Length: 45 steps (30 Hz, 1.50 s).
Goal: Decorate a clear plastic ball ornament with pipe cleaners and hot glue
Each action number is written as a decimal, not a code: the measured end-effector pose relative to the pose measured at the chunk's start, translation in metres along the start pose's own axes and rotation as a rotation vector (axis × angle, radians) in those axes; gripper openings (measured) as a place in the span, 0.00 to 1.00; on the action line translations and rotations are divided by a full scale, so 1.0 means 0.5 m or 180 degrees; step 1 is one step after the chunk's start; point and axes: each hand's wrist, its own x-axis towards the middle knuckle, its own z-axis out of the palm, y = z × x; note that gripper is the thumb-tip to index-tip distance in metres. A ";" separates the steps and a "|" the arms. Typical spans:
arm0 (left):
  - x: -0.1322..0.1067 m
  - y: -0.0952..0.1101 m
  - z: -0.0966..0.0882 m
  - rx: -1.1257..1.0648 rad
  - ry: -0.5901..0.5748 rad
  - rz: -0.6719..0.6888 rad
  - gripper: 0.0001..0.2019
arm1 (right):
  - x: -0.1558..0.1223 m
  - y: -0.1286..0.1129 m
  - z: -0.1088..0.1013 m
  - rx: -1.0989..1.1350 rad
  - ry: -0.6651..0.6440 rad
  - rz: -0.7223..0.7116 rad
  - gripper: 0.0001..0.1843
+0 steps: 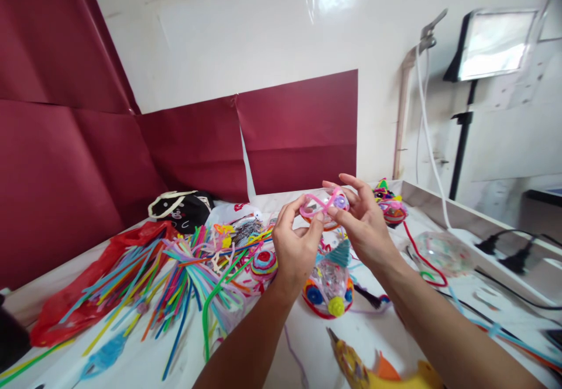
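Observation:
My left hand [295,238] and my right hand [362,222] are raised together above the table, both pinching a pink pipe-cleaner loop [324,203] with a small purple pompom at its right end. The left fingers grip the loop's left end, the right fingers its right end. Directly below the hands sits a clear decorated ball [330,286] with a teal cone, blue spirals and a yellow pompom on a red base.
A big pile of coloured pipe cleaners [175,275] lies on the white table [369,342] at left, partly on a red plastic bag [65,313]. A black bag [182,208], another decorated ball [391,207], a clear ball [443,252], cables and a lamp stand [461,143] stand around.

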 end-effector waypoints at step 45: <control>0.004 -0.008 0.002 0.0128 0.0181 -0.0034 0.17 | -0.006 0.002 0.007 -0.0150 -0.0069 -0.0028 0.35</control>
